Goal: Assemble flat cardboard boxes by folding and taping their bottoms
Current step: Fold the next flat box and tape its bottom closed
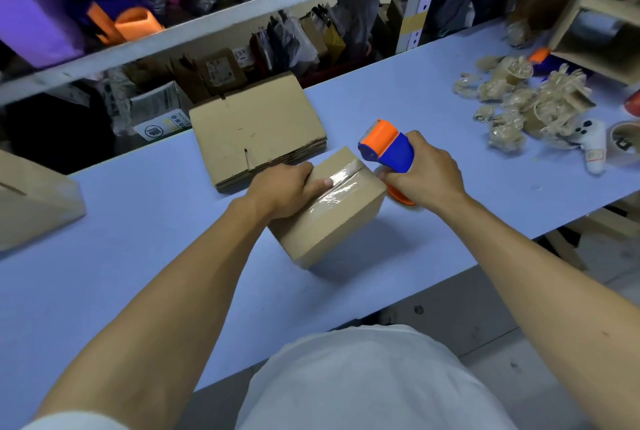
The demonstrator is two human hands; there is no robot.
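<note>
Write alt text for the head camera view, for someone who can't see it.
A person's left hand presses clear tape onto a small cardboard box while the right hand grips a blue-and-orange tape dispenser at its far edge. Flat boxes are stacked behind on the blue table.

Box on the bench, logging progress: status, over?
Left hand presses tape onto box. Right hand grips tape dispenser at far edge. Nothing obstructing.
</note>
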